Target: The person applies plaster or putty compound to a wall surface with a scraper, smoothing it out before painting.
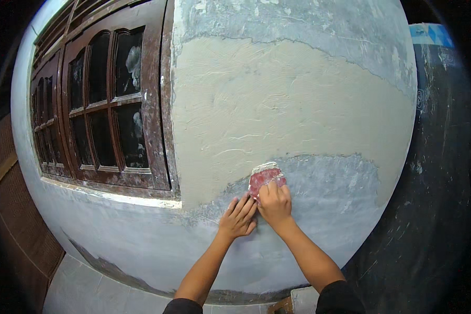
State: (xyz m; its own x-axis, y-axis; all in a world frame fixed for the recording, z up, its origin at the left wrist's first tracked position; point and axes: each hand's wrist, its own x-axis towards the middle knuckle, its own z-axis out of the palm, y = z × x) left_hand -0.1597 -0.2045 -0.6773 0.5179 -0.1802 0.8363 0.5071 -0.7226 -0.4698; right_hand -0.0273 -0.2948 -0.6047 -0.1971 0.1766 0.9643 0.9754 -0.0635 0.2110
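My right hand (275, 207) is closed around a red putty scraper (261, 181), whose blade lies against the wall. Whitish filler is smeared along the scraper's upper edge. Beside it, my left hand (237, 218) rests against the wall with its fingers stretched out; the fingertips come close to the scraper's lower left side, and I cannot tell if they touch it. Above both hands spreads a broad cream layer of wet-looking putty (288, 104) with ridges and stroke marks. Its ragged lower border runs near the scraper, over the grey-blue wall (329, 188).
To the left is a brown wooden window (110, 104) with smudged panes and a white-stained sill (110, 194). A dark sheet (434, 157) hangs at the right. Grey floor tiles (99, 288) run along the wall's foot, near a small wooden object (281, 306) at the bottom.
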